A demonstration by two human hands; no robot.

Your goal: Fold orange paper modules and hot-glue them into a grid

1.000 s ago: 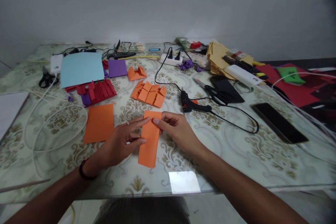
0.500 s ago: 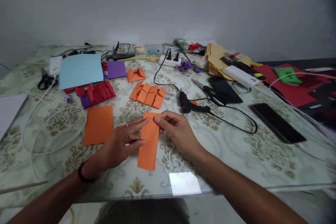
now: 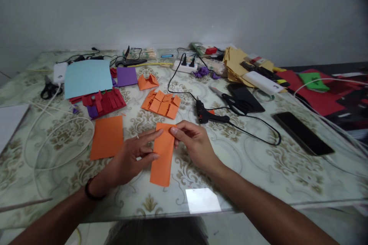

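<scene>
A narrow folded strip of orange paper [image 3: 162,157] is held upright between my hands, near the table's front. My right hand [image 3: 195,143] pinches its upper right edge, the thumb in front and the fingers curled behind. On the other side, my left hand [image 3: 130,159] grips the left edge, its index fingertip near the top and its thumb lower down. An orange sheet [image 3: 107,138] lies flat beside my left hand. Beyond the strip sit a folded orange paper piece with raised flaps [image 3: 161,104] and a smaller folded orange piece [image 3: 148,82].
A black glue gun [image 3: 209,114] and its looping cord lie right of centre, near scissors [image 3: 237,103] and a phone [image 3: 303,133]. Folded red paper [image 3: 107,102], a light blue sheet [image 3: 87,79] and a white cable [image 3: 43,122] occupy the left. A power strip [image 3: 185,67] stands behind.
The view has shifted very slightly. My right thumb has slid a little to the right along the strip's top; the hold is otherwise the same.
</scene>
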